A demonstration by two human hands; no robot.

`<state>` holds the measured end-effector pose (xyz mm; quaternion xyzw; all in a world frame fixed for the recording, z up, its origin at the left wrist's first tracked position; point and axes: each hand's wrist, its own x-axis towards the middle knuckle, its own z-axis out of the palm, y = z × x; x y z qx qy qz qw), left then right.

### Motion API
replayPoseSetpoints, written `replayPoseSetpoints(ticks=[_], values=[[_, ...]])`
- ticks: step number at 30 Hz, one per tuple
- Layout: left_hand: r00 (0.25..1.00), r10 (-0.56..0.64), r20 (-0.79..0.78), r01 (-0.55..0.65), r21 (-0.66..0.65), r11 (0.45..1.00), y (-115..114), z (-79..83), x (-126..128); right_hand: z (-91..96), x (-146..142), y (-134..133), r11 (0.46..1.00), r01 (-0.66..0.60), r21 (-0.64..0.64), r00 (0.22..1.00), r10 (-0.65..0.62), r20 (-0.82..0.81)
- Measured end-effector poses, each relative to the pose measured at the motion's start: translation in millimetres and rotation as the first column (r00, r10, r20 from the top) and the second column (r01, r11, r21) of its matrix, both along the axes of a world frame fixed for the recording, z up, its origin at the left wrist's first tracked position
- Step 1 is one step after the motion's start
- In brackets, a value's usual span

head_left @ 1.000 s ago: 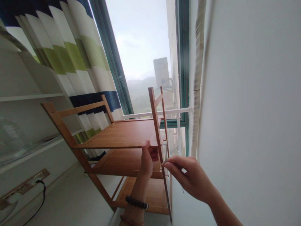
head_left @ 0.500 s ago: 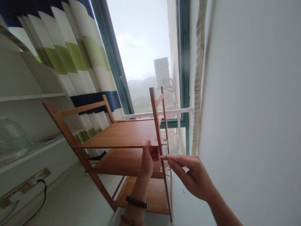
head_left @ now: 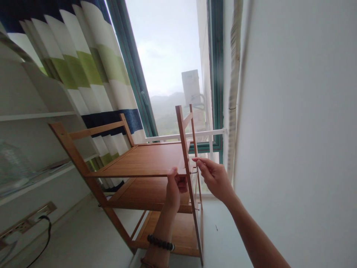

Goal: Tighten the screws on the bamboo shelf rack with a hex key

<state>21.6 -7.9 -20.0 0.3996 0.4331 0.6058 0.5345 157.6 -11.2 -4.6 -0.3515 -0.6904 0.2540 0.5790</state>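
Head view: I am logging left hand [head_left: 173, 187] clamping the top shelf [head_left: 145, 158] edge, right hand [head_left: 214, 175] just beside it pinching shut at the upright [head_left: 193, 126], contents unclear.

Three-shelf wooden rack [head_left: 145, 160] — upright

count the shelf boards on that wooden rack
3. The top board is gripped at its front edge by the left hand. The middle board sits directly below it. The bottom board is near the floor, partly hidden behind the forearm.
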Motion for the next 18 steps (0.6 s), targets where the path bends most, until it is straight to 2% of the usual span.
replayPoseSetpoints(ticks=[3,5,6,8,10,11,18], values=[[1.0,0.011,-0.006,-0.011,0.007,1.0,0.1,-1.7,-0.5,-16.1,2.4,-1.3,0.996,-0.031,-0.088,0.996,0.038,0.08],[1.0,-0.01,-0.007,0.011,0.016,1.0,0.4,-2.6,-0.5,-24.0,5.5,-11.9,0.972,-0.138,-0.191,0.983,0.159,0.097],[1.0,-0.023,-0.003,0.023,0.024,0.999,0.6,-2.9,-0.4,-26.1,7.3,-18.6,0.942,-0.219,-0.254,0.967,0.245,0.072],[1.0,-0.027,0.013,0.027,0.032,0.999,1.2,-3.2,0.0,-26.5,10.5,-31.3,0.848,-0.401,-0.347,0.909,0.414,-0.041],[0.999,-0.008,0.031,0.007,0.036,0.999,1.7,-3.4,0.5,-23.0,12.8,-39.9,0.773,-0.524,-0.358,0.849,0.505,-0.152],[0.999,0.009,0.036,-0.01,0.039,0.999,1.9,-3.4,0.7,-20.7,13.3,-42.1,0.76,-0.552,-0.343,0.833,0.523,-0.182],[1.0,0.021,0.017,-0.022,0.037,0.999,-0.1,-2.0,0.8,-10.4,5.4,-37.9,0.81,-0.547,-0.209,0.834,0.505,-0.222]])
